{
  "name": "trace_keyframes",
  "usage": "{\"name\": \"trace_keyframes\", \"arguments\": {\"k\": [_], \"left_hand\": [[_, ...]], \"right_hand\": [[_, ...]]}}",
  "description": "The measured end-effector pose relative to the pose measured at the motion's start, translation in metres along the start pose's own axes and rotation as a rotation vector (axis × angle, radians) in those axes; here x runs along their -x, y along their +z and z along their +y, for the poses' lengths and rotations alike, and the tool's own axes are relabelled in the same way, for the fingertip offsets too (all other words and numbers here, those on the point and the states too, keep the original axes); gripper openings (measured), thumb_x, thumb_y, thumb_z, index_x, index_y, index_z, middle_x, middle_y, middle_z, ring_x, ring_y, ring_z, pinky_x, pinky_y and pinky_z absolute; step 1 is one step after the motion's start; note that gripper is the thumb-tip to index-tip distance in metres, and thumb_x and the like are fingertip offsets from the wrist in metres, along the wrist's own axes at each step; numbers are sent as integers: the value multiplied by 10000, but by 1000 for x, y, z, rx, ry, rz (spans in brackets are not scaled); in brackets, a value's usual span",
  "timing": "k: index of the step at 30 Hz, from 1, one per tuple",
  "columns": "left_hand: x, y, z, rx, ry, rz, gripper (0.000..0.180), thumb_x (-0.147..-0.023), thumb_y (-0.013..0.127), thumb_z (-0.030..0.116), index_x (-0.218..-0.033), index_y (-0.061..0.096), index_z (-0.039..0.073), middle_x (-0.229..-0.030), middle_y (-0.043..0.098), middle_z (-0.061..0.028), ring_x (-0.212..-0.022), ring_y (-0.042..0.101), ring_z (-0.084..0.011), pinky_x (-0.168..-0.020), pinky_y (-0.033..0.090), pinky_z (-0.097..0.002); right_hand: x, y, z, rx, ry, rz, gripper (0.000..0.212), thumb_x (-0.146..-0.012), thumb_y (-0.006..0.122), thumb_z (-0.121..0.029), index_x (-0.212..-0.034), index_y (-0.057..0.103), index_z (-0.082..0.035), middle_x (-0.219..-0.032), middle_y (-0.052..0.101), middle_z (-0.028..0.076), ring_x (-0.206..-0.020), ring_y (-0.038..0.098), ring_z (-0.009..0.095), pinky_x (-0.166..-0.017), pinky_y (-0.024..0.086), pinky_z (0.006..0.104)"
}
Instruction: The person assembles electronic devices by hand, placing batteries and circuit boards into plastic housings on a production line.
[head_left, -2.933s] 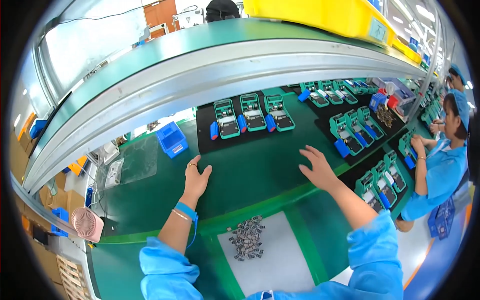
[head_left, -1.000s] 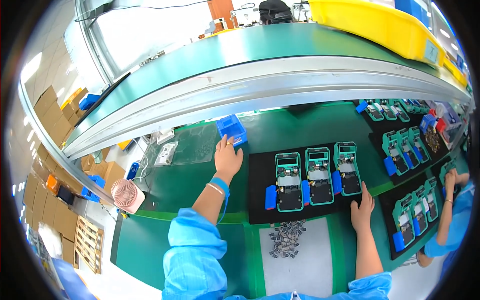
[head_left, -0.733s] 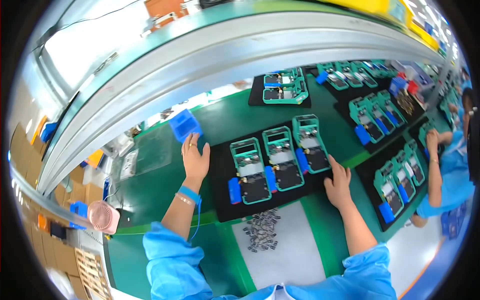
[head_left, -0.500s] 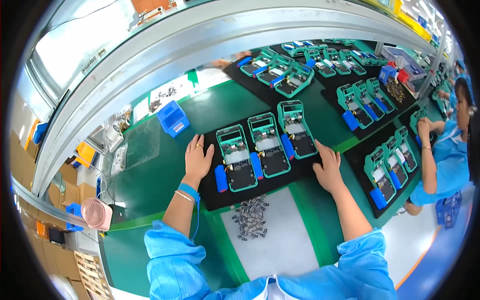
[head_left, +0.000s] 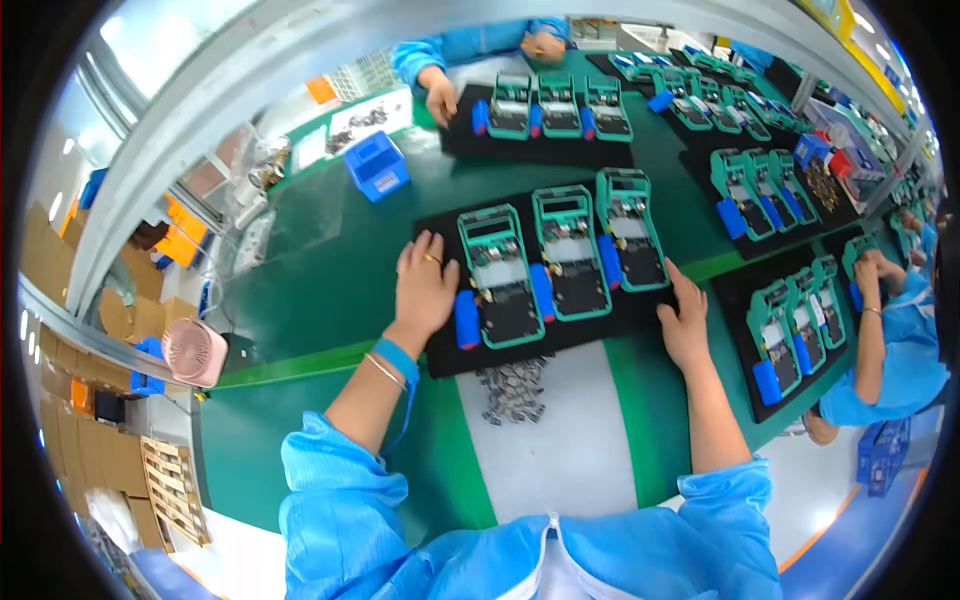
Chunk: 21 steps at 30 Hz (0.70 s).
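Observation:
A black mat (head_left: 630, 318) lies before me on the green table, bearing three green-framed device housings (head_left: 573, 255) with dark boards inside. Blue cylinders with red ends, like battery packs (head_left: 467, 320), lean along the housings' left sides. My left hand (head_left: 425, 285) holds the mat's left edge, thumb over the top and fingers spread along the border. At the right edge my right hand (head_left: 685, 315) has its thumb on the mat and its fingers along the outside. Fingertips under the edges are hidden. A pile of small grey metal parts (head_left: 513, 392) shows below the mat on a pale sheet (head_left: 550, 460).
A blue bin (head_left: 377, 166) stands beyond my left hand. Across the table, a co-worker's hand (head_left: 438, 98) touches another mat of housings (head_left: 530, 150). More loaded mats (head_left: 738, 290) lie at the right, near another co-worker (head_left: 890, 340). A pink fan (head_left: 194, 352) is at left.
My view has tilted upward. The mat between my hands now covers more of the grey pile and sits farther from the blue bin. The co-worker's far mat has swung straighter.

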<state>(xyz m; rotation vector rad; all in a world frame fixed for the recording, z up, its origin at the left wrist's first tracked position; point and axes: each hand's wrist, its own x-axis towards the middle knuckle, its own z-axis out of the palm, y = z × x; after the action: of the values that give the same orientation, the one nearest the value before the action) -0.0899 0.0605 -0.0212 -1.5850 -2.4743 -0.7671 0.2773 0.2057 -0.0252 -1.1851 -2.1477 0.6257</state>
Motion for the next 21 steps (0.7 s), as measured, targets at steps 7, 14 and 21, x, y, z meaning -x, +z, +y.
{"name": "trace_keyframes", "arguments": {"k": [7, 14, 21], "left_hand": [[-43, -37, -28, -4, -11, 129, 507, -887, 646, 249, -1332, 540, 30, -1395, 487, -242, -1253, 495, -445, -1072, 413, -480], [-102, -50, -67, -76, -186, -40, 512, -895, 633, 307, -1342, 581, 61, -1527, 386, -209, -1275, 523, -388, -1091, 406, -458], [-95, -51, -88, -58, -113, -11, 457, -895, 622, 314, -1250, 643, 29, -1347, 548, -186, -1173, 587, -391, -1001, 479, -456]], "right_hand": [[9, 0, -6, -42, 41, 73, 680, -807, 545, -41, -1472, 460, -153, -1391, 537, 116, -1364, 429, 268, -1212, 129, 494], [8, 3, -10, -140, 109, 117, 628, -800, 577, -9, -1416, 527, -120, -1339, 558, 152, -1293, 465, 335, -1132, 317, 426], [5, -2, -11, -81, 5, 155, 632, -804, 634, -36, -1420, 510, -100, -1354, 554, 151, -1290, 465, 351, -1126, 325, 443]]}}
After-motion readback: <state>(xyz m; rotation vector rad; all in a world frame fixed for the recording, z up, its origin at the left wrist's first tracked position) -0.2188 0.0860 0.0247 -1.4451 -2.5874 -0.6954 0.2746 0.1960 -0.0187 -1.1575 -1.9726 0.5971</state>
